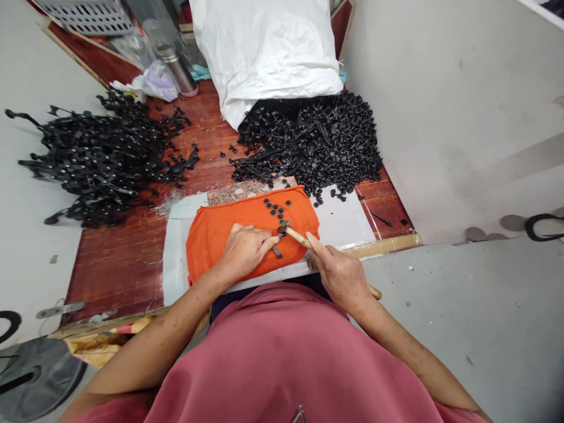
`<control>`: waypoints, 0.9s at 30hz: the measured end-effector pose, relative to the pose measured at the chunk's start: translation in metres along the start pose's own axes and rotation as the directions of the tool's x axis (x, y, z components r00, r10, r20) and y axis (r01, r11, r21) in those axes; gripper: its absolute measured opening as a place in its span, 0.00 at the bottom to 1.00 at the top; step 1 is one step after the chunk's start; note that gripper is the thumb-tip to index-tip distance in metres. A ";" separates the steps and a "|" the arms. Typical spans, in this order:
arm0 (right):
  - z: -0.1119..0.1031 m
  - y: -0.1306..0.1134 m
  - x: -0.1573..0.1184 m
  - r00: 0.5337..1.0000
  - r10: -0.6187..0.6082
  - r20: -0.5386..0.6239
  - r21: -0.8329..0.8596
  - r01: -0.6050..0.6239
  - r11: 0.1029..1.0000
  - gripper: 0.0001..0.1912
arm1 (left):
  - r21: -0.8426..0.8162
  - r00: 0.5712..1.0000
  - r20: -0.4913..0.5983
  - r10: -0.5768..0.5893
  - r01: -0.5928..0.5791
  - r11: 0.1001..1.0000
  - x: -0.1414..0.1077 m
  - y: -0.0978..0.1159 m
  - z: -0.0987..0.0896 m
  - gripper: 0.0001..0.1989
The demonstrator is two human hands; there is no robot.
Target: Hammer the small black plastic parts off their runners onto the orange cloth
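Observation:
My right hand (341,273) is wrapped around the wooden handle of a small hammer (299,237). The hammer's metal head lies low over an orange cloth-covered pad (215,235), right beside my left thumb. My left hand (247,249) rests on the pad with its fingers curled, pinching a small black strip (277,252) that shows under the thumb. Where the hammer head meets the strip is too small to make out. Several round black button-like pieces (274,207) with raised centres lie on the pad just beyond the hammer head.
A large heap of black stud-like pieces (326,141) spills from a white sack (268,47) behind the pad. To the left is a tangled pile of black strips (101,158). A steel flask (178,69) stands at the back of the reddish wooden table (118,258).

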State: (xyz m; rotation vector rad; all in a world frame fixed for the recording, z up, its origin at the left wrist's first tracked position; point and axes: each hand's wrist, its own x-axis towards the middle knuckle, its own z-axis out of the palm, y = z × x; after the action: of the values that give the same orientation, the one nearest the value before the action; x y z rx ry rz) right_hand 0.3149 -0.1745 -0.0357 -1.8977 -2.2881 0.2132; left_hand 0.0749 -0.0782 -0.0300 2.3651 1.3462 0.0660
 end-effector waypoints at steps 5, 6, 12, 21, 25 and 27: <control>0.002 0.003 0.009 0.999 -0.008 0.044 0.075 0.005 0.997 0.27 | -0.007 0.998 0.057 0.004 -0.003 1.000 -0.011 0.005 -0.002 0.11; 0.002 0.003 0.011 0.998 -0.016 0.053 0.095 0.011 0.995 0.27 | -0.038 0.996 0.079 0.038 -0.035 0.999 -0.013 0.006 -0.002 0.13; 0.002 0.011 0.008 0.991 0.050 -0.127 0.420 0.008 0.908 0.26 | -0.269 0.999 -0.002 0.047 -0.046 0.962 -0.020 0.003 -0.004 0.14; 0.015 0.028 -0.006 0.979 0.187 -0.084 0.358 -0.146 0.922 0.26 | -0.300 0.949 -0.230 -0.217 0.143 0.943 0.002 -0.001 -0.003 0.10; 0.020 0.025 -0.008 0.982 0.183 -0.041 0.306 -0.162 0.938 0.26 | -0.314 0.941 -0.185 -0.282 0.216 0.925 0.012 0.003 0.005 0.11; 0.019 0.025 -0.008 0.983 0.181 -0.036 0.290 -0.163 0.943 0.26 | -0.303 0.942 -0.180 -0.285 0.222 0.927 0.014 0.004 0.006 0.11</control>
State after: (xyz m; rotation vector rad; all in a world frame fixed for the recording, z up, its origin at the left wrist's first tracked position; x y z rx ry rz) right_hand 0.3357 -0.1778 -0.0602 -1.9199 -1.9292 0.4723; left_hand 0.0872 -0.0699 -0.0366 1.9757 1.6203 0.4266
